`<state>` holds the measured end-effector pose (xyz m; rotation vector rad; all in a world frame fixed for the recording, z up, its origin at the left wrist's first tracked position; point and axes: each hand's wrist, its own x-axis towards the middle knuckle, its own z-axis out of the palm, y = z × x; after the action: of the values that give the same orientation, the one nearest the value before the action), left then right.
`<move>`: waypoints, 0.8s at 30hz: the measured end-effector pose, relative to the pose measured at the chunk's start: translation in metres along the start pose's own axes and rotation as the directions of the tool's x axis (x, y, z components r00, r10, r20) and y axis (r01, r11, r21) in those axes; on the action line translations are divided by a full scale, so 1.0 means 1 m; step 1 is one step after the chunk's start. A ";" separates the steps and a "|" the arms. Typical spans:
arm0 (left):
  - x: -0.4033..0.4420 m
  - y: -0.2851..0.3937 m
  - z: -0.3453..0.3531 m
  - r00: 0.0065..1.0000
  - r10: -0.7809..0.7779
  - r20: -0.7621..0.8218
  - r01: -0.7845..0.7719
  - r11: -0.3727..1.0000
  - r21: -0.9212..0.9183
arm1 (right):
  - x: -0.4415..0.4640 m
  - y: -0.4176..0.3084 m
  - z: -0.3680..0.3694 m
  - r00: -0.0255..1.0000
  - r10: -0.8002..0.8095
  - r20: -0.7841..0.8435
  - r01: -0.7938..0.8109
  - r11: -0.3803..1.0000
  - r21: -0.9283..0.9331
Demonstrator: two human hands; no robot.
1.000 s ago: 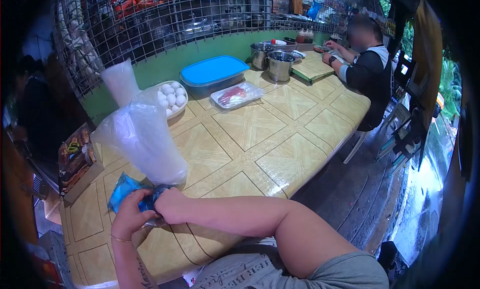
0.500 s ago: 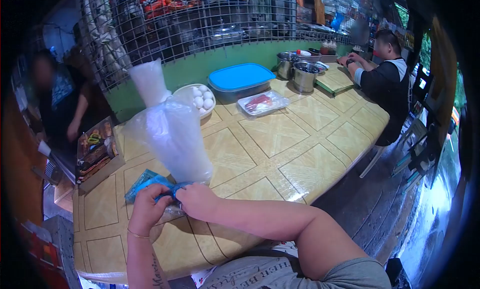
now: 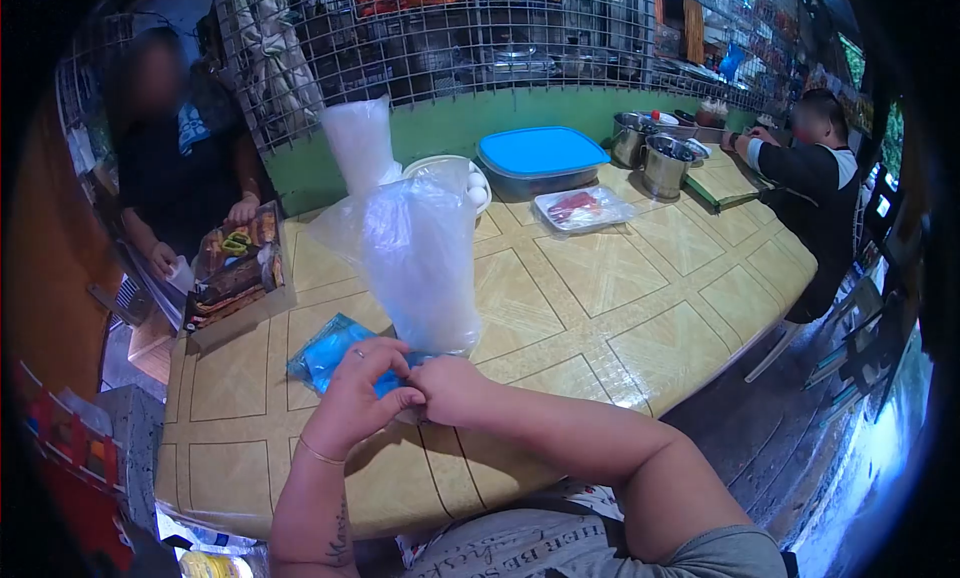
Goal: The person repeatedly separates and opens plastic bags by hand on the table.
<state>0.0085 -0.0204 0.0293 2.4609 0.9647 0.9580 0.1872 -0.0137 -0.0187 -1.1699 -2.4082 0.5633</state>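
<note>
A blue plastic bag [image 3: 335, 346] lies bunched on the table near its front edge. My left hand [image 3: 362, 393] is on the blue bag, its thumb and fingers pinched together over the gathered part. Against its fingertips, my right hand [image 3: 450, 390] is closed on the same bunched plastic; what is between the fingers is mostly hidden. Just beyond both hands stands a tall, full clear plastic bag [image 3: 425, 268] with whitish contents. Behind that rises a whitish plastic roll or bundle [image 3: 360, 143].
A bowl [image 3: 432, 162] of eggs, a blue-lidded container [image 3: 545, 150], a wrapped tray [image 3: 585, 210] and a metal pot [image 3: 665, 168] line the green wall. At left, a person [image 3: 185, 168] touches a box [image 3: 240, 313]. Another person [image 3: 810, 178] sits at the far right.
The view has shifted left, so things on the table appear further right. My hands stay together at the blue bag, left fingers more extended. The person at left now has hands by the box.
</note>
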 end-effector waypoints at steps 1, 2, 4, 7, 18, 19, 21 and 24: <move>0.000 -0.001 0.002 1.000 -0.027 -0.012 0.026 1.000 -0.006 | 0.000 0.001 -0.001 0.999 0.003 -0.037 -0.003 1.000 -0.009; 0.000 -0.001 0.003 0.998 -0.053 -0.022 0.053 0.998 -0.014 | -0.001 0.002 -0.001 0.997 0.008 -0.074 -0.009 1.000 -0.017; 0.000 -0.002 0.001 0.991 -0.136 0.010 0.137 0.990 -0.023 | 0.001 0.010 0.005 0.992 -0.027 -0.122 0.028 1.000 0.007; 0.002 0.002 -0.003 0.989 -0.151 0.005 0.151 0.988 -0.040 | 0.000 0.013 0.007 0.982 -0.047 -0.185 0.070 0.990 0.119; 0.002 -0.013 0.006 0.981 -0.192 0.020 0.193 0.977 -0.092 | 0.002 0.001 0.008 0.848 0.450 -0.281 -0.159 0.721 0.675; 0.003 -0.011 0.008 0.982 -0.186 0.023 0.187 0.981 -0.059 | 0.003 0.003 0.009 0.836 0.489 -0.247 -0.172 0.663 0.729; 0.002 -0.008 0.011 0.983 -0.182 0.028 0.182 0.983 0.006 | 0.003 0.004 0.009 0.824 0.544 -0.161 -0.180 0.520 0.835; 0.001 -0.016 0.019 0.963 -0.265 0.048 0.263 0.964 0.040 | 0.002 0.000 0.009 0.829 0.540 -0.142 -0.126 0.429 0.895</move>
<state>0.0144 -0.0094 0.0083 2.2946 1.2604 0.7895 0.1817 -0.0139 -0.0263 -1.1091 -1.1522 1.3099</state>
